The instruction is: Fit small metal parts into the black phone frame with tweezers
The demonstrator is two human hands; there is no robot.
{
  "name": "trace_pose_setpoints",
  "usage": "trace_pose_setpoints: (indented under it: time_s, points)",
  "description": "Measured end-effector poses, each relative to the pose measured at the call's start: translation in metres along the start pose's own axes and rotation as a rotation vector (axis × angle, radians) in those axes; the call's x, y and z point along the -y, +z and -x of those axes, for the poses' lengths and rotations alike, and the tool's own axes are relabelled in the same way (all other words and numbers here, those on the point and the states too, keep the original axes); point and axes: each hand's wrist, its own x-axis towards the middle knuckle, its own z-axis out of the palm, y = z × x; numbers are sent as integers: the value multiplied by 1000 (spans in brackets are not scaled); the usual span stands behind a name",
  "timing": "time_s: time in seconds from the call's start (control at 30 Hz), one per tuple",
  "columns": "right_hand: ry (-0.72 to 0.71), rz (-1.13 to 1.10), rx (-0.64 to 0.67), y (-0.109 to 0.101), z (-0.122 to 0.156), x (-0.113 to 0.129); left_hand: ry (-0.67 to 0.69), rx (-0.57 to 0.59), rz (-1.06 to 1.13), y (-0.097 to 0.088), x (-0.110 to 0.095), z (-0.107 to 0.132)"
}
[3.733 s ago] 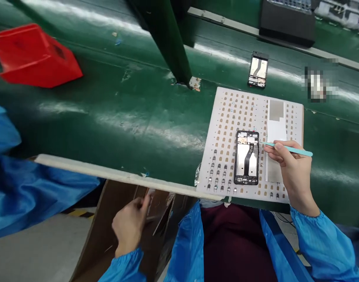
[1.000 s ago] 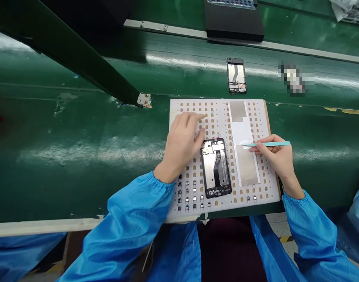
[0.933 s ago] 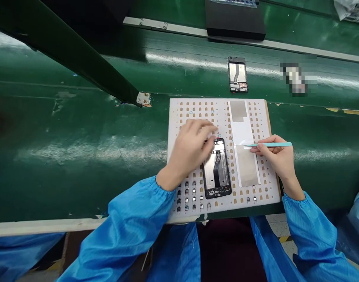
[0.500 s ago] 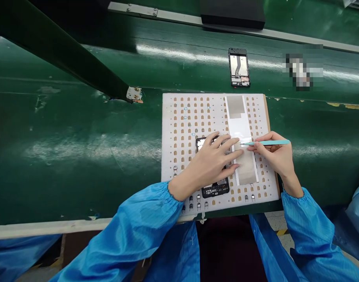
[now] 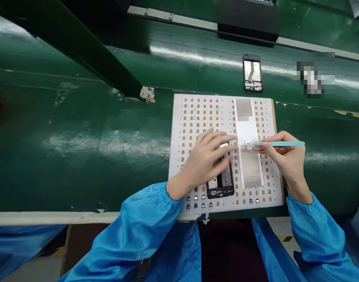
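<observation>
My right hand (image 5: 286, 154) pinches light-blue tweezers (image 5: 289, 144), their tips pointing left over a white backing strip (image 5: 246, 131). Grey adhesive pieces (image 5: 251, 168) cover the lower part and the top of that strip. Whether the tips grip a piece is too small to tell. My left hand (image 5: 208, 156), fingers spread and slightly blurred, hovers over a phone frame (image 5: 220, 192) and hides its upper part. Both the frame and the strip lie on a white foam tray (image 5: 179, 129) with rows of small slots. Small metal parts (image 5: 196, 198) sit in several slots near the tray's front edge.
Another open phone frame (image 5: 252, 73) lies on the green bench (image 5: 109, 125) behind the tray, with a pixelated object (image 5: 311, 79) to its right. A dark slanting post (image 5: 103, 55) rises at the left. A black block (image 5: 248, 19) stands at the back.
My left hand has drawn back left from the strip, uncovering more of the phone frame. My right hand still holds the tweezers over the strip. The whole view has shifted slightly.
</observation>
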Motion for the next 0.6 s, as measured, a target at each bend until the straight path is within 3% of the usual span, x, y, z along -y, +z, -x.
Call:
trace_pose_setpoints:
  time_s: [0.07,0.13,0.3,0.6]
  points:
    - [-19,-26,60,13,-7,3,-109,-132,-10,-6,9,7]
    - [-10,-41,118,26,-14,1,-168,-169,-41,-10,16,13]
    - [88,-41,148,48,-27,-15,-183,-123,-24,-7,22,19]
    - [117,-69,155,51,-31,-22,-168,-99,-46,-4,23,19]
